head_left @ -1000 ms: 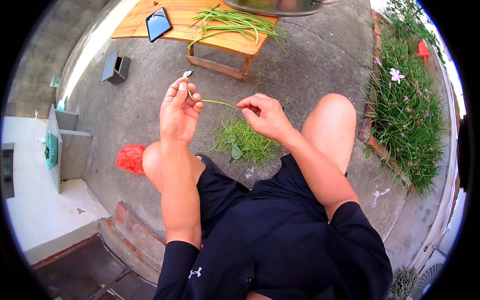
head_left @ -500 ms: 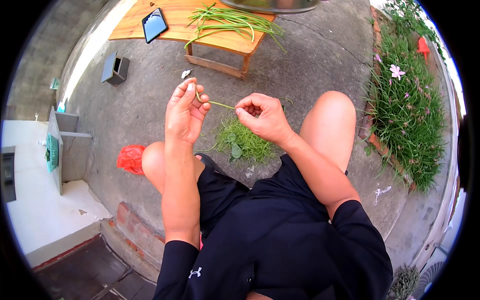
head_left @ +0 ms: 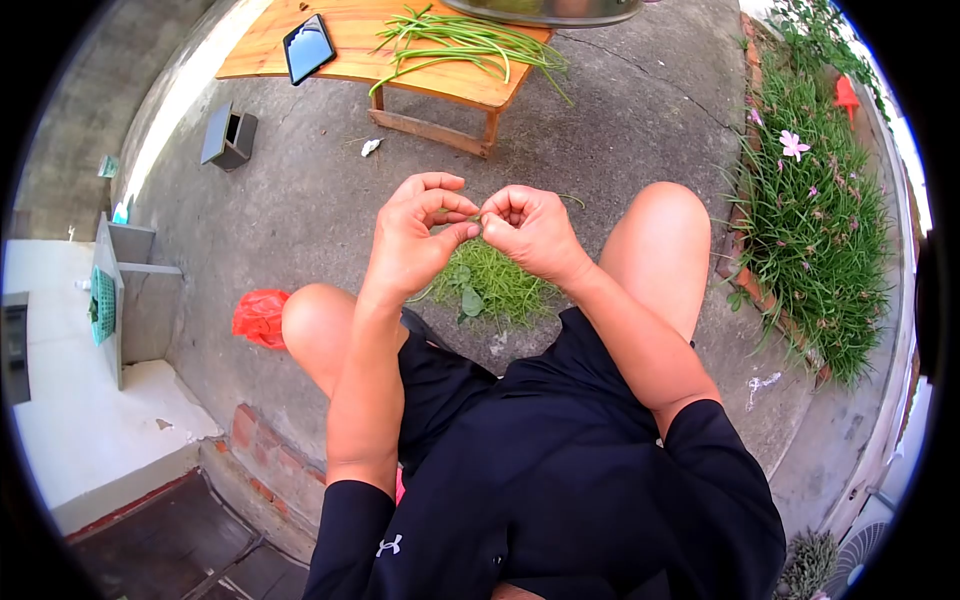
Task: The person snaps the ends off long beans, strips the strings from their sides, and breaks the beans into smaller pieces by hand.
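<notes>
My left hand (head_left: 420, 230) and my right hand (head_left: 530, 230) meet at the fingertips above a green pile. Both are pinched at a small bit of green stem (head_left: 476, 218), mostly hidden by the fingers. Below them, the pile of thin green strands (head_left: 500, 285) lies on the concrete ground, with a darker leaf (head_left: 471, 300) on its left side. Long green stems (head_left: 465, 45) are spread over the right part of the wooden table (head_left: 360, 62) in front.
A tablet (head_left: 309, 49) and the edge of a metal pan (head_left: 550, 12) are on the table. A grey box (head_left: 230, 137) stands left of it. A red plastic bag (head_left: 261, 318) lies by my left knee. A planted bed (head_left: 815, 220) borders the right side.
My left hand has moved right, up to my right hand. The length of stem that stretched between them no longer shows. My right hand has barely moved.
</notes>
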Tool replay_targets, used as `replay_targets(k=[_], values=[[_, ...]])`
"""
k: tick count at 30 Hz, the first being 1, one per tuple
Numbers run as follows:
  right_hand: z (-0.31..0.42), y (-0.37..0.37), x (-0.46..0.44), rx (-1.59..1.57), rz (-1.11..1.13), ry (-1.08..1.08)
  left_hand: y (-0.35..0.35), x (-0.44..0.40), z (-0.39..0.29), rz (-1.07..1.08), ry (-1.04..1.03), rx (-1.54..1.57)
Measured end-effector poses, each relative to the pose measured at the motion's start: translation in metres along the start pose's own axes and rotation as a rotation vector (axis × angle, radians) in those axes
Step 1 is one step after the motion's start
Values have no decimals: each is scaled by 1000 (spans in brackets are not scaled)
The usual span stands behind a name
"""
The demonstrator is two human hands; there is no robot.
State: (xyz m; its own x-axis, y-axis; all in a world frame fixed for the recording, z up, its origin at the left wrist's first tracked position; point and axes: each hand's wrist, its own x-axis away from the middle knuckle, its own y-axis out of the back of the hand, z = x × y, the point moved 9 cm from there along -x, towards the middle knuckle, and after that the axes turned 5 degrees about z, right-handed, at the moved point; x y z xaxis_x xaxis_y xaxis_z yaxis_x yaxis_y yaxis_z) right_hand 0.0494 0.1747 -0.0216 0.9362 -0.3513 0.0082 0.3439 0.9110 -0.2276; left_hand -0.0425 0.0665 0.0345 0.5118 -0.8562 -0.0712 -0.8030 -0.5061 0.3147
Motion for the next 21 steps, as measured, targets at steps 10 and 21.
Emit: replay_targets(k=[10,21], values=[[-6,3,-4,-137,1,-6,1,-2,-1,-77,17,-79],[-18,2,-5,-281,55,-188,-5,-1,32,-50,186,232]])
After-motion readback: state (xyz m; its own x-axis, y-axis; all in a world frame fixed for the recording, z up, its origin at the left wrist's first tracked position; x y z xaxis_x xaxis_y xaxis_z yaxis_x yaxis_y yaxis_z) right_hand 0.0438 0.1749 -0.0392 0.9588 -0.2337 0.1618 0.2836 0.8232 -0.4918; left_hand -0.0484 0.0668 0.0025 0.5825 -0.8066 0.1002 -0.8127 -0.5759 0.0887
